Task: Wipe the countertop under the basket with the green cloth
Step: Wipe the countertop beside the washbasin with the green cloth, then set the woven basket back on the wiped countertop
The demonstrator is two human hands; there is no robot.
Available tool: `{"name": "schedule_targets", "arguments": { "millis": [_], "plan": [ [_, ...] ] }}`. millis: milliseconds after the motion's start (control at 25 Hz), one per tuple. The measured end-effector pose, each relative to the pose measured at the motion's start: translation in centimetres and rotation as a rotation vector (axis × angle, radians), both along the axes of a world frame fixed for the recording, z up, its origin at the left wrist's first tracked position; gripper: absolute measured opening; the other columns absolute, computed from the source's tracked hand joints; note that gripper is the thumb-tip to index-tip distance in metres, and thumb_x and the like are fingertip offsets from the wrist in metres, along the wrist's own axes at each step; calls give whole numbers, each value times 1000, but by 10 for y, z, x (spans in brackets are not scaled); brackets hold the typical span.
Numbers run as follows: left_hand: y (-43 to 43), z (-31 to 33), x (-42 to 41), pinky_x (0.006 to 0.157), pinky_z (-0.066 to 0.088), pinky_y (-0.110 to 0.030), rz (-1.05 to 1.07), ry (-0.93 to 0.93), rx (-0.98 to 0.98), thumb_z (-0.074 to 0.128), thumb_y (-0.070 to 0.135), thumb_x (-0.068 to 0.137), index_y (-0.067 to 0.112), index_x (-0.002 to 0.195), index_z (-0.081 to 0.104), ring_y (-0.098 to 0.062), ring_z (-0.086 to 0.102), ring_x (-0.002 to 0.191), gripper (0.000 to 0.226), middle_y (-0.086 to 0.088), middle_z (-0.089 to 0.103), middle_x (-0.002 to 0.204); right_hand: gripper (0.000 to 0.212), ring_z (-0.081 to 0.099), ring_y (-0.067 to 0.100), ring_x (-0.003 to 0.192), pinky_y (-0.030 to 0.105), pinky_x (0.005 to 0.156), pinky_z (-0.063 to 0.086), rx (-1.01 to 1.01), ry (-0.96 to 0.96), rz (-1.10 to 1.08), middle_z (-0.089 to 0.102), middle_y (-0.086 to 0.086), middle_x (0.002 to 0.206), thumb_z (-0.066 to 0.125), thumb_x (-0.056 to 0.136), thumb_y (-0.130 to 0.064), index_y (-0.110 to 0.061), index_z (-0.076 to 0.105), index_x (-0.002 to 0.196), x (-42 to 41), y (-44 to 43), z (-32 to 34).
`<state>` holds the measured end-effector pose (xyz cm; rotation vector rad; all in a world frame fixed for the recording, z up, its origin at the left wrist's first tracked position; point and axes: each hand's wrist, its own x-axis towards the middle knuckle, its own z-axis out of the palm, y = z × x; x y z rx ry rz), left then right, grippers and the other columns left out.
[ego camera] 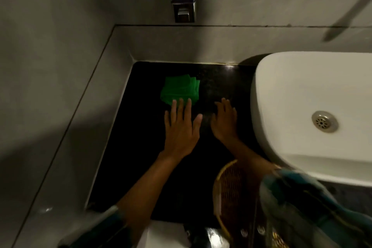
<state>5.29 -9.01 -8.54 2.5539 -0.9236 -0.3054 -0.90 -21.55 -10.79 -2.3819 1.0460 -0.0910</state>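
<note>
A folded green cloth [180, 89] lies on the black countertop [141, 157] near the back wall. My left hand [181, 129] is flat with fingers spread, its fingertips resting on the cloth's near edge. My right hand [224, 121] hovers or rests open on the bare counter to the right of the cloth, holding nothing. A woven basket [229, 193] with a yellow rim sits at the counter's front right, under my right forearm and partly hidden by my sleeve.
A white basin [302, 96] with a metal drain [324, 121] fills the right side, close to my right hand. Grey walls close off the left and back. A wall-mounted dispenser [183, 6] hangs above the back ledge.
</note>
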Motion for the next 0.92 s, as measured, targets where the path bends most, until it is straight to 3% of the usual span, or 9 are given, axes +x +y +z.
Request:
{"name": "schedule_targets", "arguments": {
  "millis": [120, 200, 280, 360, 400, 480, 600, 760, 920],
  "plan": [
    [60, 17, -63, 117, 21, -45, -1, 104, -12, 31, 52, 96, 24, 144, 34, -23, 16, 146, 56, -6, 34, 155, 42, 36, 34, 138, 37, 116, 27, 192, -241, 18, 47, 23, 139, 47, 89, 4, 0, 51, 131, -48, 22, 49],
    [88, 23, -95, 106, 36, -38, -20, 188, -95, 44, 49, 93, 27, 133, 49, -20, 40, 133, 46, -1, 53, 139, 31, 57, 15, 111, 17, 98, 40, 168, -348, 76, 63, 6, 111, 54, 87, -3, -13, 64, 113, -116, 50, 75],
    [100, 27, -121, 95, 44, -31, -28, 324, -132, 49, 49, 91, 32, 127, 51, -12, 51, 117, 40, 5, 60, 128, 15, 58, -5, 86, 2, 77, 41, 70, -305, 3, 61, -17, 88, 60, 84, -17, -28, 65, 93, -194, 67, 94],
    [99, 29, -138, 82, 48, -28, -7, 436, -131, 51, 48, 90, 35, 127, 48, -5, 55, 102, 39, 8, 61, 123, 10, 58, -1, 70, 9, 55, 44, -29, -185, -196, 58, -16, 72, 68, 80, -25, -30, 60, 76, -253, 59, 100],
    [96, 29, -143, 77, 49, -26, 5, 471, -132, 53, 48, 90, 35, 128, 46, -4, 56, 95, 41, 8, 62, 121, 14, 55, 2, 64, 11, 49, 37, -45, -96, -302, 57, -13, 71, 71, 80, -31, -29, 58, 75, -272, 50, 98],
    [90, 27, -150, 74, 53, -28, 22, 528, -147, 56, 45, 89, 35, 132, 42, -8, 62, 93, 47, 5, 61, 121, 26, 53, 10, 66, 16, 50, 33, 4, 21, -406, 58, -3, 79, 71, 81, -42, -21, 58, 90, -289, 35, 89],
    [87, 25, -152, 82, 57, -39, 42, 581, -171, 63, 34, 87, 36, 136, 37, -19, 63, 102, 56, -1, 58, 123, 34, 61, 16, 78, 17, 57, 41, 266, -48, -440, 65, 2, 92, 70, 84, -34, -16, 57, 110, -285, 28, 74],
    [96, 30, -130, 81, 55, -37, 101, 482, -190, 64, 32, 86, 41, 133, 38, -19, 64, 98, 54, -1, 61, 121, 25, 68, 20, 91, 41, 79, 58, 412, -180, -466, 71, 2, 98, 71, 84, -22, -25, 61, 106, -259, 36, 72],
    [122, 40, -66, 86, 54, -44, 233, 369, -209, 62, 32, 87, 34, 131, 45, -28, 66, 98, 48, -7, 66, 118, 33, 68, 6, 89, 25, 74, 54, 540, -274, -277, 72, -4, 99, 73, 81, -18, -29, 61, 110, -191, 55, 82]
  ]
}}
